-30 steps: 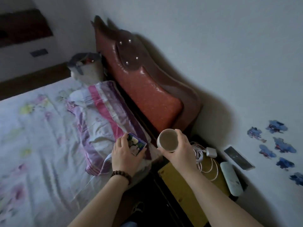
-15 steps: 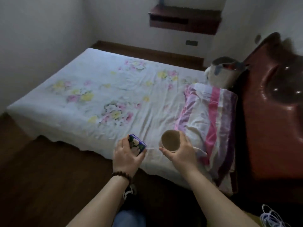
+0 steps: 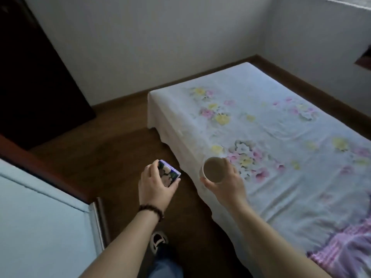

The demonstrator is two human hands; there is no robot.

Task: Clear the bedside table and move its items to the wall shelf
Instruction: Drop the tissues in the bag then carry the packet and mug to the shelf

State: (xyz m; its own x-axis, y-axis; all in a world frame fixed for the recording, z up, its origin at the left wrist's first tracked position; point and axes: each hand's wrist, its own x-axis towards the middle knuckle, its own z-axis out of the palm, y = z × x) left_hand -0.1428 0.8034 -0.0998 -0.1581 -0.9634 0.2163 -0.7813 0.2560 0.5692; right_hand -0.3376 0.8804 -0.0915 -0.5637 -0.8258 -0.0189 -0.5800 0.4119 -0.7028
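Carrying two bedside items past the bed.
Left hand (image 3: 155, 186) gripped a small floral box (image 3: 168, 173); right hand (image 3: 224, 182) held a cup (image 3: 213, 172) upright, probably so both reach the shelf together.

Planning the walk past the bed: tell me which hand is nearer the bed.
Right. The right hand, holding the cup, is at the edge of the bed. The left hand, holding the box, is out over the floor.
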